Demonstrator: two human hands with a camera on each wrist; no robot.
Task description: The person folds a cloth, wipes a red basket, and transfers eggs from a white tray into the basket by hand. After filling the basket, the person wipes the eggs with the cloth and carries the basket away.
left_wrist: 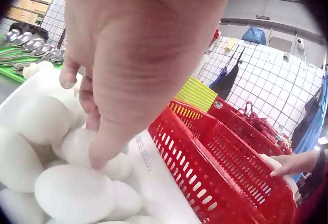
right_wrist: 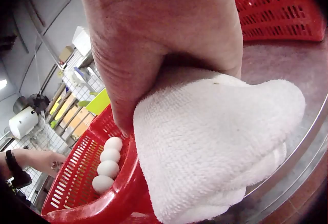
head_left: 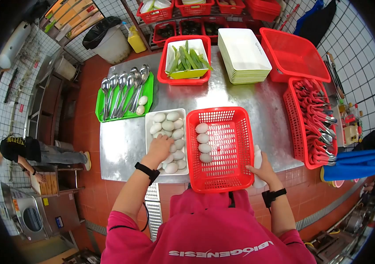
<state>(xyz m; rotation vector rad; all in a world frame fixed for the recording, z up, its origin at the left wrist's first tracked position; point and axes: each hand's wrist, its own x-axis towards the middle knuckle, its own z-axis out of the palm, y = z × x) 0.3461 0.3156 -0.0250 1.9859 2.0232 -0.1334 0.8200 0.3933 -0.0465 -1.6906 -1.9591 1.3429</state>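
My left hand (head_left: pixel 161 147) reaches into a white tray (head_left: pixel 148 127) piled with pale eggs (left_wrist: pixel 74 193). Thumb and fingers come down around one egg (left_wrist: pixel 79 149) in the left wrist view; part of that egg is hidden behind the hand. Beside the tray stands a red slotted basket (head_left: pixel 229 154), with several eggs (head_left: pixel 203 138) lined up along its left side. At the basket's right rim, my right hand (head_left: pixel 264 169) holds a folded white towel (right_wrist: pixel 215 142), the thumb lying over the rim.
A green tray (head_left: pixel 101 115) carries spoons and two small round pale items. Behind are a red basket with green vegetables (head_left: pixel 187 59), stacked square dishes (head_left: pixel 244 55) and an empty red basket (head_left: pixel 293 57). Red-handled utensils (head_left: pixel 315 119) fill a basket at right. Another person (head_left: pixel 29 149) stands far left.
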